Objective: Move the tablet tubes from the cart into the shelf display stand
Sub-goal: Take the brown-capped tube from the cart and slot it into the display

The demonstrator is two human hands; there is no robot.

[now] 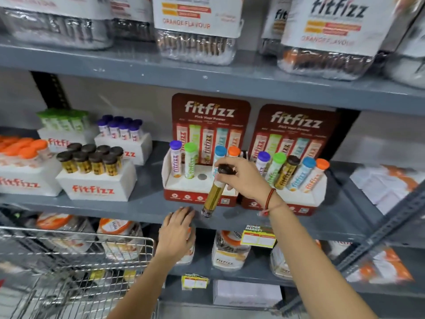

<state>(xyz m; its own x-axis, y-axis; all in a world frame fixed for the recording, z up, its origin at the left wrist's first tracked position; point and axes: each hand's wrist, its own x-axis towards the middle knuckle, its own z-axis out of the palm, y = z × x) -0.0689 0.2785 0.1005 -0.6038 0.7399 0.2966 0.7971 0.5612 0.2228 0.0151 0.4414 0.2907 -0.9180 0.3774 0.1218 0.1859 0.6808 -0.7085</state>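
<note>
My right hand (243,178) grips a gold tablet tube (212,195) by its dark brown cap, the tube hanging tilted in front of the left red display stand (200,196). That stand holds purple-, green-, blue- and orange-capped tubes, and its middle hole (202,176) is empty. A second red stand (299,203) to the right holds several tubes. My left hand (178,233) rests flat on the front edge of the grey shelf (128,210), holding nothing. The wire cart (76,268) is at the lower left.
White boxes (96,187) of dark-, orange-, purple- and green-capped tubes stand on the shelf's left. Large wrapped packs fill the upper shelf (197,31). Jars and price tags (258,236) line the lower shelf. A grey upright (379,231) slants at right.
</note>
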